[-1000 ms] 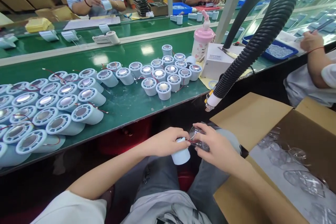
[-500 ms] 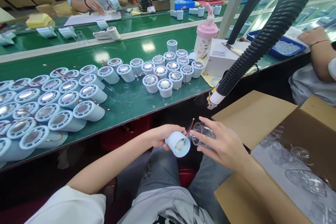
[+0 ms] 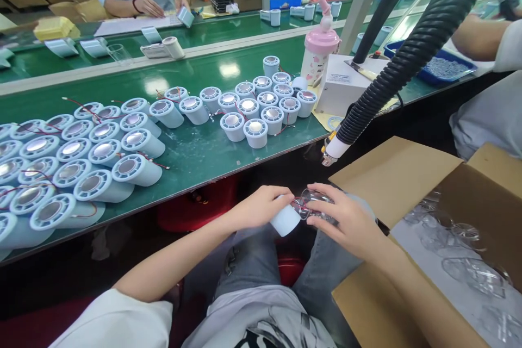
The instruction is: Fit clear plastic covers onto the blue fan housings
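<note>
My left hand (image 3: 265, 205) is closed around a light blue plastic cylinder housing (image 3: 286, 221), tilted above my lap. Thin red and black wires (image 3: 300, 204) lead from the housing toward a clear plastic cup (image 3: 316, 201). Fingers of my right hand (image 3: 346, 217) wrap around this cup and hold it close beside the housing. Whether the cup touches the housing I cannot tell. On the green table stand many similar blue housings (image 3: 136, 168) with round metallic discs on top, some with wires trailing out.
An open cardboard box (image 3: 395, 179) with several clear cups (image 3: 473, 277) stands at my right. A black corrugated hose (image 3: 387, 81) hangs above it. A pink-lidded bottle (image 3: 320, 51) and a white box (image 3: 346, 87) stand on the table (image 3: 196, 157). Co-workers sit across and at right.
My left hand has turned the blue housing, so its open end no longer faces me. The housing and clear cup are now closer together, with the wires between them.
</note>
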Available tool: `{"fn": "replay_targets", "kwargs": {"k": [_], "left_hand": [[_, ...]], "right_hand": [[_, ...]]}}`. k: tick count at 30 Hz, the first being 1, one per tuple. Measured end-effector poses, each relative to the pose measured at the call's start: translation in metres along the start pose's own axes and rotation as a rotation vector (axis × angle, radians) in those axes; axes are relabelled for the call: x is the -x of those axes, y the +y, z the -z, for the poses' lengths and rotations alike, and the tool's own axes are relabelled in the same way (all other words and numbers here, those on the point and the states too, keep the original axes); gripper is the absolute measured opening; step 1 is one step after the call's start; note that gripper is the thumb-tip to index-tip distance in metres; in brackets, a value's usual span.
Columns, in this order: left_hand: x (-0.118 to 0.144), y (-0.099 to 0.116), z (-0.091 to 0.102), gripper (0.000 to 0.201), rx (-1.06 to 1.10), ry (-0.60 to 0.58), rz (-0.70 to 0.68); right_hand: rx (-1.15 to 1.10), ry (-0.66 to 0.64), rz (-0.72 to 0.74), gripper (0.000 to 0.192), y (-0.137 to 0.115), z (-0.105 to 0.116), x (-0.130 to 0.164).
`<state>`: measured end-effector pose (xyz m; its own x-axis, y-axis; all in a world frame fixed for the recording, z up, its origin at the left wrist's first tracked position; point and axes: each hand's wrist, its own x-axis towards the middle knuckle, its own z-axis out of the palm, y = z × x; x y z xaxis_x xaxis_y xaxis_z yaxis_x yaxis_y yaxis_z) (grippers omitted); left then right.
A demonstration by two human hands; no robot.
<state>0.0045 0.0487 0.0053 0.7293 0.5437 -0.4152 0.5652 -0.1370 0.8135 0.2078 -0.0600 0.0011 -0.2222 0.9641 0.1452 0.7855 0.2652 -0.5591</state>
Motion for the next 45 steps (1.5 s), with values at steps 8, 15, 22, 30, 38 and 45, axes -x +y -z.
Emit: {"fn": "replay_targets", "kwargs": {"k": [8, 15, 22, 30, 38, 45], "left_hand": [[-0.006, -0.003, -0.004, 0.04, 0.009, -0.113, -0.014], [0.008, 0.015, -0.007, 0.018, -0.334, 0.097, -0.282], [0.002, 0.003, -0.001, 0.046, -0.156, 0.144, -0.414], [0.001, -0.007, -0.004, 0.068, -0.039, 0.246, -0.428], [-0.01, -0.033, -0.007, 0.068, -0.038, 0.295, -0.734], [-0.01, -0.041, -0.012, 0.075, 0.034, 0.13, -0.619]], "right_hand": [[0.283, -0.087, -0.029, 0.037, -0.007, -0.016, -0.004], [-0.269, -0.234, -0.162, 0.012, 0.001, -0.005, -0.011], [-0.208, -0.069, -0.225, 0.008, -0.007, -0.008, -0.006], [-0.372, 0.011, -0.262, 0.022, -0.011, -0.006, -0.005], [-0.548, 0.04, -0.326, 0.014, -0.013, -0.008, -0.005], [-1.005, 0.22, -0.378, 0.026, 0.0, 0.001, -0.004]]}}
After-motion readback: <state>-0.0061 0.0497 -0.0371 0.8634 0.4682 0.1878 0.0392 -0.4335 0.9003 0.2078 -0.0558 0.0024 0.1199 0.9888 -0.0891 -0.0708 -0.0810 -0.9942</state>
